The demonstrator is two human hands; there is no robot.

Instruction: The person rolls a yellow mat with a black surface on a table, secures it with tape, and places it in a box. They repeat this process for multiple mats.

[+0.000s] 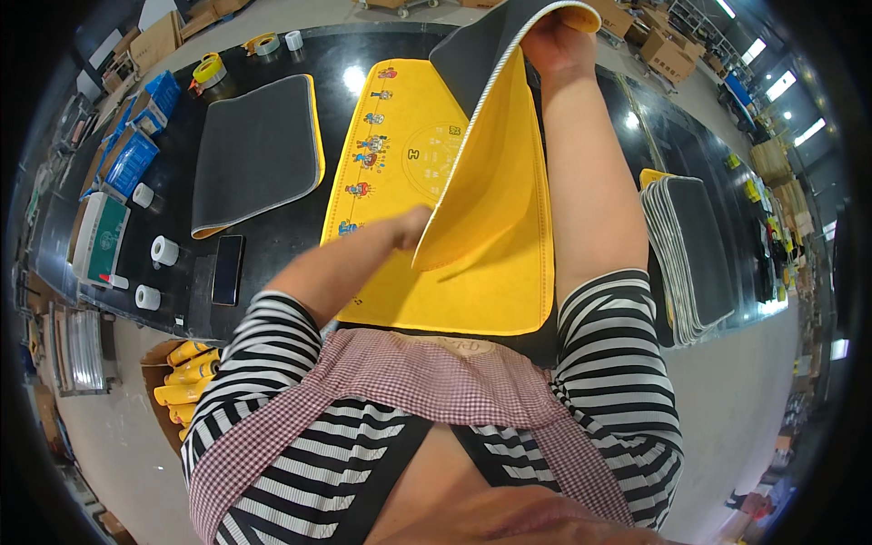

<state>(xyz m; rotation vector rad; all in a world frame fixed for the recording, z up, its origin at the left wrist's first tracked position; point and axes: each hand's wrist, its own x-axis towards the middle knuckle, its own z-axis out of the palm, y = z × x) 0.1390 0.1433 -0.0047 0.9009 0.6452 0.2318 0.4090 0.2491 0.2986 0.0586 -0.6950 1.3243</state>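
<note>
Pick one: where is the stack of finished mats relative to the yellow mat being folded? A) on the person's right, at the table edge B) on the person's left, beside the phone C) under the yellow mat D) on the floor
A: the stack of grey-and-yellow mats lies on the black table to the right of the yellow mat, past the right hand and its forearm.

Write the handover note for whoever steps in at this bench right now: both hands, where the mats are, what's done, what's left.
Left hand: pinches the near corner of the yellow mat.
Right hand: grips the far edge, lifted high, so the mat's right half is peeling over and its dark grey back shows.
The mat's left half lies flat on the black table.
Done, as it seems: a stack of mats at right.
Left: one grey mat lies face down at left; the fold in hand is unfinished.
</note>
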